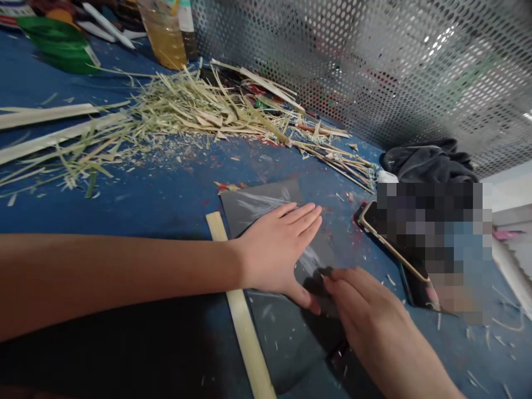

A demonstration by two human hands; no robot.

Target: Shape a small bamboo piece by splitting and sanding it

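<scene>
My left hand (278, 249) lies flat with its fingers stretched out, pressing on a dark grey sheet (260, 202) that looks like sandpaper. Whitish powdery streaks mark the sheet's surface. Close by on the right, the fingertips of my right hand (366, 310) are pinched together low over the sheet; something small and pale seems to be between them, too hidden to name. Under my left forearm a flat pale bamboo strip (245, 338) runs along the sheet's left side. A darker, smooth piece (278, 327) lies below my left palm.
Pale shavings (195, 105) heap at the back, with thin sticks (341, 160) to their right. Longer strips (50, 119) lie left. A phone (390, 244), dark cloth (432, 160) and cup of yellowish liquid (166, 41) stand around. A perforated metal panel (353, 66) borders the blue table (124, 205).
</scene>
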